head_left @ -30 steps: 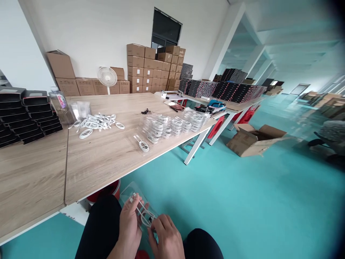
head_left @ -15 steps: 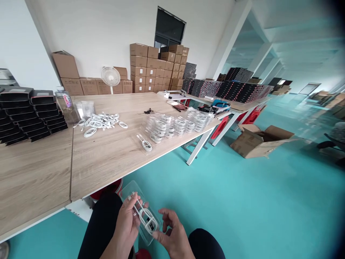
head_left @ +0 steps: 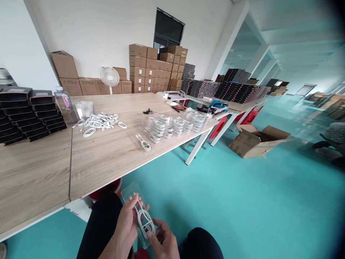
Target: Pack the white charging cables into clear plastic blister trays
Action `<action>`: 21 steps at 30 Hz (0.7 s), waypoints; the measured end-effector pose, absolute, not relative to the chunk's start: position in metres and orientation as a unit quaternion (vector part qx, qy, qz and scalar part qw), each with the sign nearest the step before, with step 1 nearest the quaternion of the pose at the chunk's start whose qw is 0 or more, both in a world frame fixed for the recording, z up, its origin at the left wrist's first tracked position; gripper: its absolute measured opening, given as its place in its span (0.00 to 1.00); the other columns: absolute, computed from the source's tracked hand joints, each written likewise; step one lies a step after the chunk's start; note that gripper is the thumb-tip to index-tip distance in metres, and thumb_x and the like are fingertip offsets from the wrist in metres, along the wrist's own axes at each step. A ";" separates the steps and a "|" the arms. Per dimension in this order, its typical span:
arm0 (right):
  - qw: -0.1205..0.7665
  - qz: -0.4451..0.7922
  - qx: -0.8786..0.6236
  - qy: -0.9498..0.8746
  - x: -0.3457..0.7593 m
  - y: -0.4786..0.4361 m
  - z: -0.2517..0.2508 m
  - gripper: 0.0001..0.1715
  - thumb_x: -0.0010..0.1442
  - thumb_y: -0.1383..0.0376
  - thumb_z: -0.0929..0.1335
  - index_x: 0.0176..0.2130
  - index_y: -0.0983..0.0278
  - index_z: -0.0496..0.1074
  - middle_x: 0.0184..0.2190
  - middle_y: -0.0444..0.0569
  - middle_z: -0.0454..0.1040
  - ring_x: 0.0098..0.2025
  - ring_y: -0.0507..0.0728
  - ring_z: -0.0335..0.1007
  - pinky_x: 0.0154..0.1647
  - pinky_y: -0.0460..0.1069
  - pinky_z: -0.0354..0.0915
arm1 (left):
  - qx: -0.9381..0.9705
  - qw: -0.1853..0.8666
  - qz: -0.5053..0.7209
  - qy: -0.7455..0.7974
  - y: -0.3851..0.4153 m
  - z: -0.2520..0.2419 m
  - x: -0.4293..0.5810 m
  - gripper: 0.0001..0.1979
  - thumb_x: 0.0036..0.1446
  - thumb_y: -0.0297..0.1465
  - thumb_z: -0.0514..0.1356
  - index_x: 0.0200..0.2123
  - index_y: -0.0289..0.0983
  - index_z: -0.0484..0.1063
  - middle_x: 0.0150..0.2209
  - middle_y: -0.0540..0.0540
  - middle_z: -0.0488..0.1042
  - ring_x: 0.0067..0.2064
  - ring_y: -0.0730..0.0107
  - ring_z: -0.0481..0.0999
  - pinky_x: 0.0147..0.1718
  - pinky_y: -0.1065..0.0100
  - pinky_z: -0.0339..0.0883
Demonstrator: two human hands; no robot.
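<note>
Over my lap, my left hand is closed around a clear plastic tray, with its thumb on the upper end of a white cable. The cable is coiled and tied, and lies in the tray. My right hand grips the lower end of the tray, its thumb pressing on the coil and its fingers partly hidden behind. On the table ahead lies a single packed cable, beside stacked clear trays with coiled cables.
A pile of loose white cables lies farther left, near a plastic bottle and stacked black boxes. A white fan stands behind the table. An opened carton sits on the green floor to the right.
My right hand has moved left and closed onto the lower end of the tray, its thumb now on the coil. My left hand keeps its hold.
</note>
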State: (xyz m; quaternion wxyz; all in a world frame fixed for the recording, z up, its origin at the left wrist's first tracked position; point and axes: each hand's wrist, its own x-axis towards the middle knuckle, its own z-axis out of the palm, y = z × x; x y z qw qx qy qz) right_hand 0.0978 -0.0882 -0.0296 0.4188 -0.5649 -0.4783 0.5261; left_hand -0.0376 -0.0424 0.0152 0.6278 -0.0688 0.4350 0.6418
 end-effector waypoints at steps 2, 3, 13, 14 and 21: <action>0.410 0.542 -0.570 -0.462 0.097 -0.088 -0.037 0.32 0.48 0.43 0.75 0.41 0.65 0.75 0.20 0.40 0.64 0.22 0.51 0.56 0.25 0.48 0.57 | -0.062 0.631 0.635 0.441 -0.043 0.013 -0.037 0.06 0.57 0.28 0.67 0.30 0.35 0.72 0.29 0.51 0.69 0.29 0.74 0.73 0.41 0.57 0.79; 0.401 0.564 -0.562 -0.454 0.097 -0.088 -0.039 0.31 0.48 0.43 0.75 0.39 0.64 0.73 0.19 0.39 0.63 0.20 0.50 0.54 0.23 0.47 0.55 | -0.058 0.634 0.630 0.444 -0.043 0.013 -0.036 0.06 0.57 0.28 0.67 0.31 0.36 0.72 0.29 0.51 0.69 0.30 0.74 0.73 0.41 0.58 0.79; 0.277 0.688 -0.474 -0.476 0.113 -0.082 -0.014 0.33 0.47 0.38 0.74 0.34 0.64 0.70 0.25 0.42 0.69 0.26 0.51 0.63 0.25 0.45 0.57 | 0.087 0.680 0.569 0.454 -0.057 0.004 -0.034 0.14 0.47 0.35 0.74 0.28 0.36 0.73 0.26 0.50 0.72 0.28 0.73 0.72 0.31 0.70 0.70; 0.280 0.662 -0.483 -0.500 0.114 -0.079 -0.008 0.31 0.51 0.39 0.72 0.33 0.64 0.70 0.25 0.43 0.69 0.27 0.52 0.63 0.26 0.46 0.57 | 0.102 0.681 0.564 0.455 -0.059 0.002 -0.033 0.14 0.46 0.36 0.74 0.28 0.35 0.74 0.26 0.50 0.73 0.29 0.73 0.72 0.30 0.71 0.68; 0.243 0.503 -0.554 -0.616 0.104 -0.070 0.007 0.16 0.62 0.55 0.66 0.27 0.62 0.69 0.23 0.46 0.73 0.27 0.55 0.67 0.29 0.48 0.58 | 0.160 0.663 0.549 0.483 -0.067 0.003 -0.024 0.16 0.47 0.41 0.72 0.25 0.35 0.75 0.23 0.50 0.72 0.27 0.73 0.68 0.29 0.71 0.62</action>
